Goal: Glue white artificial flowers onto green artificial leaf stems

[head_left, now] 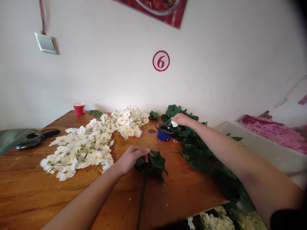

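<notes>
A person works with both bare hands at a wooden counter (168,195) against a white wall. Near the middle of the counter, the left hand (134,156) has its fingers closed on the top of a leafy green stem (157,164), whose stalk runs down toward the near edge. The right hand (181,119) reaches toward the back edge, its fingers pinching a single white flower (174,123) just beside a small blue pot (165,134) with a red light glowing — whether the bloom touches the rim cannot be told.

The work on this stem looks to be at an early point: leaves are on it, no white bloom shows among them, and the flower is apart from it, in the other hand. Plenty remains — a broad spread of loose white flowers (93,150) covers the left part of the counter up to the back edge, and a heap of green leaves (196,153) lines the right edge. More pale flowers (218,220) show below the near right corner; whether those are finished is unclear. A red paper cup (79,109) stands at the back left corner.
</notes>
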Demonstrator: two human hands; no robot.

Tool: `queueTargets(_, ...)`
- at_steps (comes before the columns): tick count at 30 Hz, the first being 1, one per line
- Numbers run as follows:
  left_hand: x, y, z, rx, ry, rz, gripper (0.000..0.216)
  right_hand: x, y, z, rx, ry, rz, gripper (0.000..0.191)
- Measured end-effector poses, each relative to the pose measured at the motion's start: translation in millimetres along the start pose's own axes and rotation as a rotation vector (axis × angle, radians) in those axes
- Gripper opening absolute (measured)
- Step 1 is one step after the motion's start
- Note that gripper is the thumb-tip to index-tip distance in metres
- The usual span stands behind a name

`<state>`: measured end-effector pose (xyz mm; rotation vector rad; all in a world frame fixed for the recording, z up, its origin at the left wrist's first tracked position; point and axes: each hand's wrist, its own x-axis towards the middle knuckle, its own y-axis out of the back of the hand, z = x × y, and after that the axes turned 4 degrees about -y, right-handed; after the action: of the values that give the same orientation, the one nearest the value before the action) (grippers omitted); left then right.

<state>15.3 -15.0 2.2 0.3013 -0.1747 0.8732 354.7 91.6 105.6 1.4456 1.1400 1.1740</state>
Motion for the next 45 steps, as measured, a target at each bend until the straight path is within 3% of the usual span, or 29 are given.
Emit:
queueTargets(6,5.6,2.5,-9.8,-0.188,0.172,-0.08,0.041,3.2,-0.9,0.9,0.064,-0.021,0.102,0.046)
queueTargets(9,6.8,-5.9,-13.6,-0.094,0.305,-0.087,0.036,3.9,-1.0,-1.7,0.066,-0.037,0.118,0.046)
queueTargets(12,3.7,-15.7,-12.9,0.077,0.391,-0.12,0.045,0.4,-10.0,-7.8,0.061,-0.066,0.113,0.042)
queueTargets(18,-6.4,-29.6,1.0,0.524,0.212,-0.016,0.062,-9.3,-33.6,-16.7,0.089,-0.166,0.135,0.039)
queueTargets(21,-12.1,-33.1,8.7,0.531,0.112,-0.055,0.078,-16.3,-43.1,-19.4,0.133,-0.212,0.151,0.041)
queueTargets(24,-17.7,-35.4,14.5,0.495,-0.027,-0.138,0.08,-24.4,-51.9,-24.5,0.19,-0.243,0.167,0.043)
queueTargets(29,-19.1,-37.4,19.0,0.56,-0.166,-0.256,0.054,-34.9,-52.2,-33.9,0.324,-0.264,0.24,0.04)
queueTargets(32,-16.1,-35.1,19.4,0.591,-0.114,-0.249,0.032,-41.3,-45.3,-38.4,0.45,-0.277,0.331,0.041)
queueTargets(35,-13.2,-31.2,17.8,0.607,-0.077,-0.242,0.024,-49.8,-45.7,-47.6,0.625,-0.284,0.395,0.042)
queueTargets(38,-10.6,-26.4,14.6,0.69,-0.18,-0.115,0.027,-60.2,-57.4,-64.2,0.853,-0.26,0.346,0.041)
queueTargets(41,-8.0,-20.2,10.5,0.818,-0.282,0.013,0.035,-72.6,-73.1,-81.3,1.098,-0.177,0.194,0.041)
queueTargets(45,-4.9,-12.8,1.4,0.947,-0.252,0.07,0.034,-92.1,-90.4,-87.1,1.337,-0.035,-0.051,0.043)
